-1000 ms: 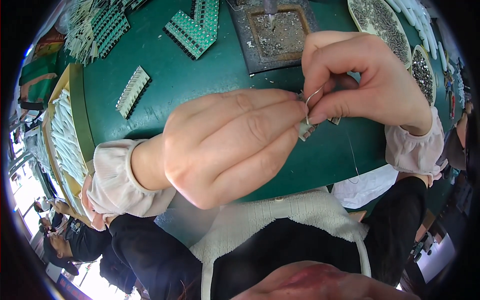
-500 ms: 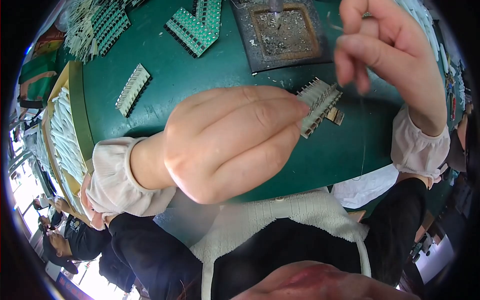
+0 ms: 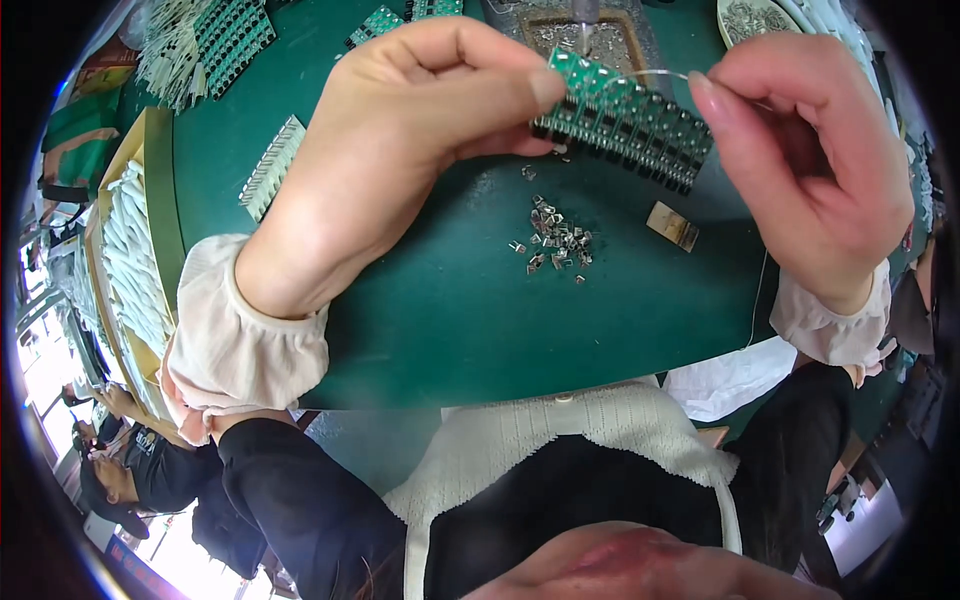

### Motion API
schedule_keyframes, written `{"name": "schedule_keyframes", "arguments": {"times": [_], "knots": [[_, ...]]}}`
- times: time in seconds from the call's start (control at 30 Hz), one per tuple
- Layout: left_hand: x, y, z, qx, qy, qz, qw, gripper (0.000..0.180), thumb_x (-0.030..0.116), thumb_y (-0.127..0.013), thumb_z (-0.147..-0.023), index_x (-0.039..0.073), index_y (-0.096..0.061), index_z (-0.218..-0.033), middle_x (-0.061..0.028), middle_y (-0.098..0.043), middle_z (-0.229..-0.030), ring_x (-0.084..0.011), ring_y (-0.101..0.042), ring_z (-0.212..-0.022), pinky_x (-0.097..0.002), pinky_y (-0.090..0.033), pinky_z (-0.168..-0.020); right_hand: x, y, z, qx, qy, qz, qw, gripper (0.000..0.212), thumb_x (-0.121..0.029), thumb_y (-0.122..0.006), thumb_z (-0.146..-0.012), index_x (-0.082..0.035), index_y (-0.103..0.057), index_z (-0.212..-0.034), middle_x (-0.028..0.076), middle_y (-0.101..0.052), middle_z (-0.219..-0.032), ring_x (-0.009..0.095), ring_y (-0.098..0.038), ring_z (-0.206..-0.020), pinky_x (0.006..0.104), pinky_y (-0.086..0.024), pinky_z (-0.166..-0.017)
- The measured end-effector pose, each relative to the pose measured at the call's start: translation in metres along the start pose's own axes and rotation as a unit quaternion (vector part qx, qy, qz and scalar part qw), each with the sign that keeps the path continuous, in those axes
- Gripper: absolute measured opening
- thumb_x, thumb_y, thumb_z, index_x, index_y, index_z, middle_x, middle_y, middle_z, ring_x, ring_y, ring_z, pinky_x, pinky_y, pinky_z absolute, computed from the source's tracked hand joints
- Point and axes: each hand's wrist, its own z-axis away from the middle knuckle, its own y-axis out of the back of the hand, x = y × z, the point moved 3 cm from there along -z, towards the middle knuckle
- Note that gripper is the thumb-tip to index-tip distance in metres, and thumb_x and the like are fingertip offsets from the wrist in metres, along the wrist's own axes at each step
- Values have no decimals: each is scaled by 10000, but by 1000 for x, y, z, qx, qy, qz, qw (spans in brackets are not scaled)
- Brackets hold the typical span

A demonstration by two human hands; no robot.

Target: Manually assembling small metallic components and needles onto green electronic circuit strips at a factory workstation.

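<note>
My left hand (image 3: 400,140) pinches the left end of a green circuit board strip (image 3: 630,120), tilted and raised above the table. Small dark parts line its lower edge. My right hand (image 3: 810,160) is closed, with thumb and forefinger pinching a thin silvery wire (image 3: 655,72) that reaches over the board's upper side. Just behind the board hangs the tip of a soldering iron (image 3: 586,14); whether wire and tip touch is too small to tell. Below the board lies a heap of small metal clips (image 3: 556,238), with a small tan and metal block (image 3: 672,226) to its right.
A dark tray (image 3: 645,45) with solder scraps sits at the back, near a dish (image 3: 758,18) of small metal parts. Other boards (image 3: 235,40) lie back left, and a pin-lined strip (image 3: 272,168) nearer. A box (image 3: 155,200) of white bundles stands left.
My left hand has lifted the board strip and turned its green side up, uncovering the metal clips. My right hand has come down and left, bringing the wire to the board.
</note>
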Motion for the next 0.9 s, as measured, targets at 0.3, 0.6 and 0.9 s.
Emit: {"name": "schedule_keyframes", "arguments": {"times": [0.3,0.6,0.9], "knots": [[16,-10,4,93,108,125,982,43,50,-655,-946,14,-661,-970,-88,-707,-922,-160,-696,-809,-291,-594,-778,-3,-11,-13,-4,84,44,995,214,165,-687,-840,75,-626,-1023,68,-629,-854,50,-540,-657,165,-410,-540],[15,-6,5,69,103,134,983,80,45,-654,-946,-8,-660,-1006,-109,-710,-953,-177,-703,-836,-298,-592,-796,-11,-4,-18,-105,84,129,983,207,153,-696,-839,86,-611,-1015,77,-624,-800,60,-509,-604,182,-362,-493],[11,1,1,-8,4,28,1000,107,143,-648,-954,52,-673,-1004,-13,-680,-949,-92,-668,-841,-278,-590,-813,22,7,-9,-141,-121,42,982,108,21,-673,-908,54,-623,-998,59,-639,-813,75,-546,-645,208,-415,-569]]}}
